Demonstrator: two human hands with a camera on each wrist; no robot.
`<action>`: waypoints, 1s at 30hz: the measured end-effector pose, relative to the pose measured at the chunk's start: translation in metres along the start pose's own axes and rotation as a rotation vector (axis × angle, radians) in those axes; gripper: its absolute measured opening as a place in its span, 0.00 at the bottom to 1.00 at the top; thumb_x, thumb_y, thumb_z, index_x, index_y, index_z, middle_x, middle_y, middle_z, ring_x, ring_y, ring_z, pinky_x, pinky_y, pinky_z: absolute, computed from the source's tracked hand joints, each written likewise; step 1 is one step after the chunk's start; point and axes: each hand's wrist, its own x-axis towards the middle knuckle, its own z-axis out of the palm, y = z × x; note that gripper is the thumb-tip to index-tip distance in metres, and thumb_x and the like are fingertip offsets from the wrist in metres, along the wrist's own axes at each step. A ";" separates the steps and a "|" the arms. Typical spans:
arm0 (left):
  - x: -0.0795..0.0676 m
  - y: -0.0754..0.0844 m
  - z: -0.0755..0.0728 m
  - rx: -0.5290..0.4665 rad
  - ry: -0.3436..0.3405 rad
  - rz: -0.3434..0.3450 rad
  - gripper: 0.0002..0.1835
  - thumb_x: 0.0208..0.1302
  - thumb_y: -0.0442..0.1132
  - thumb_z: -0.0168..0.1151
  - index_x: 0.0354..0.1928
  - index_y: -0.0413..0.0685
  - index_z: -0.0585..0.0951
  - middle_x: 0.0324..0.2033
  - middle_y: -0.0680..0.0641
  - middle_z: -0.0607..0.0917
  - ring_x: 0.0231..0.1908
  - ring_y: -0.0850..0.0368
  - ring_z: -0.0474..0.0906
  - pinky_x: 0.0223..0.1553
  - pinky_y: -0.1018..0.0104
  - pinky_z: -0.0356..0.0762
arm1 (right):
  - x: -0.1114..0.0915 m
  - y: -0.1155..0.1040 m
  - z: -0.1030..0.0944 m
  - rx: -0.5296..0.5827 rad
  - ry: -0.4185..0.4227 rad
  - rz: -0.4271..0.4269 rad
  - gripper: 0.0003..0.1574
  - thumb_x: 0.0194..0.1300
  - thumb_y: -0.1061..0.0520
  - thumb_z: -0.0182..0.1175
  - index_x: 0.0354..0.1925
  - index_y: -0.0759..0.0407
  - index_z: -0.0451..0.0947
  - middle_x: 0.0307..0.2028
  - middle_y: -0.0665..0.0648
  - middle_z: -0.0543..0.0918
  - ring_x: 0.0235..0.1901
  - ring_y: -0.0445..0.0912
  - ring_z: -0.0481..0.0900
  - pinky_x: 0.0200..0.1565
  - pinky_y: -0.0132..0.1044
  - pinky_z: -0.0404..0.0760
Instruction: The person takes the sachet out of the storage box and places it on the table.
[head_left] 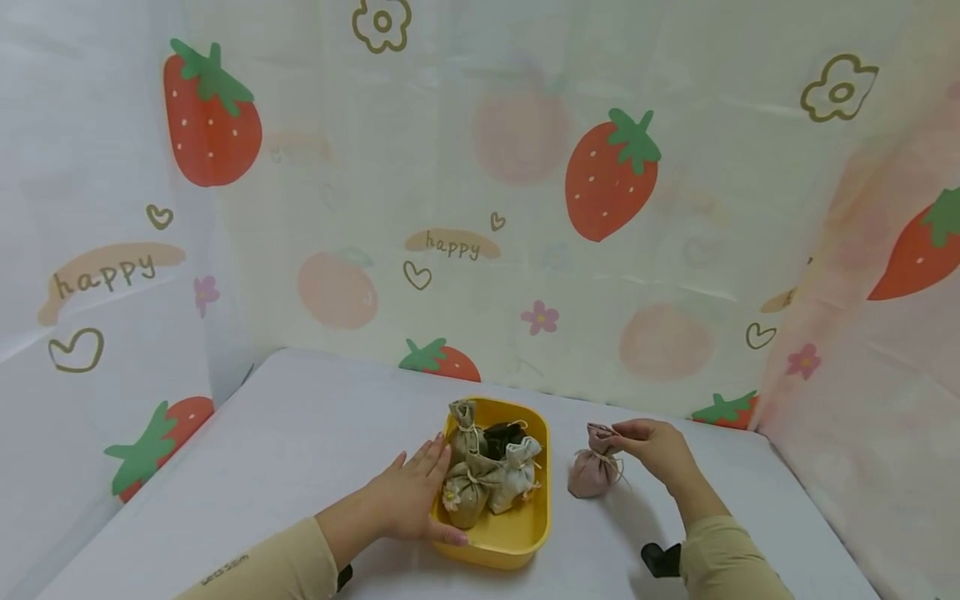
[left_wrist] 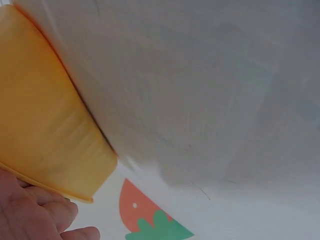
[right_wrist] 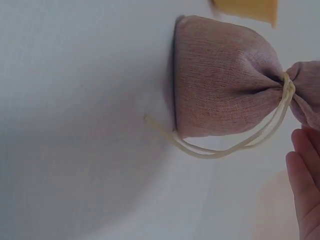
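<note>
A mauve cloth drawstring pouch (head_left: 592, 477) stands upright on the table, to the right of a yellow bin (head_left: 546, 508). Its gathered top is pinched between the thumb and fingers of my right hand (head_left: 660, 450). In the right wrist view the pouch (right_wrist: 225, 75) shows a pale cord tied round its neck, the ends hanging loose. My left hand (head_left: 408, 498) lies with extended fingers along the bin's left rim, thumb at the near corner. Inside the bin sit an olive pouch with a small flower (head_left: 468, 498), another olive pouch (head_left: 463, 417), a black pouch (head_left: 501, 440) and a whitish pouch (head_left: 516, 477).
White cloth covers the table (head_left: 322, 425). A curtain (head_left: 450, 308) printed with strawberries hangs behind and along both sides. A black object (head_left: 660, 560) shows by the right sleeve, its kind unclear.
</note>
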 end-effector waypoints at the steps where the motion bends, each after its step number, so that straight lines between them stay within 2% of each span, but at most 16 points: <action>1: 0.000 0.000 0.000 -0.002 -0.001 -0.001 0.67 0.37 0.83 0.44 0.71 0.41 0.46 0.70 0.40 0.42 0.69 0.45 0.40 0.62 0.41 0.48 | 0.000 0.000 0.000 0.007 -0.004 0.002 0.25 0.56 0.46 0.64 0.47 0.60 0.80 0.43 0.58 0.83 0.50 0.55 0.75 0.48 0.50 0.74; 11: -0.001 0.001 -0.001 -0.003 -0.001 0.005 0.67 0.37 0.83 0.44 0.71 0.41 0.46 0.70 0.40 0.42 0.69 0.45 0.41 0.62 0.40 0.48 | -0.001 -0.004 -0.005 0.040 -0.012 -0.037 0.27 0.57 0.47 0.64 0.49 0.63 0.78 0.44 0.61 0.82 0.50 0.54 0.76 0.49 0.50 0.74; 18: 0.000 0.000 0.000 0.012 0.007 0.012 0.67 0.36 0.84 0.43 0.71 0.41 0.46 0.70 0.40 0.42 0.69 0.45 0.41 0.62 0.40 0.49 | -0.001 -0.019 -0.008 0.076 -0.006 -0.071 0.26 0.57 0.48 0.64 0.50 0.62 0.78 0.46 0.60 0.82 0.51 0.54 0.76 0.51 0.53 0.71; 23: 0.000 -0.001 0.001 0.008 0.009 0.016 0.67 0.37 0.83 0.44 0.71 0.41 0.46 0.70 0.40 0.42 0.69 0.45 0.41 0.62 0.40 0.49 | -0.002 -0.030 -0.005 0.095 -0.032 -0.056 0.25 0.58 0.49 0.63 0.51 0.60 0.77 0.48 0.59 0.81 0.52 0.53 0.75 0.53 0.54 0.70; 28: 0.000 -0.001 0.000 -0.002 0.009 0.018 0.66 0.38 0.83 0.45 0.71 0.40 0.46 0.70 0.39 0.42 0.69 0.45 0.41 0.62 0.40 0.49 | -0.001 -0.040 -0.001 0.110 -0.053 -0.064 0.25 0.57 0.48 0.64 0.51 0.58 0.78 0.46 0.57 0.82 0.49 0.50 0.77 0.50 0.49 0.74; 30: 0.000 -0.001 0.000 -0.004 0.009 0.018 0.66 0.38 0.83 0.45 0.71 0.40 0.47 0.70 0.39 0.43 0.69 0.45 0.41 0.62 0.40 0.49 | -0.001 -0.045 0.000 0.128 -0.061 -0.082 0.25 0.56 0.48 0.65 0.50 0.59 0.78 0.45 0.57 0.83 0.47 0.49 0.78 0.46 0.45 0.77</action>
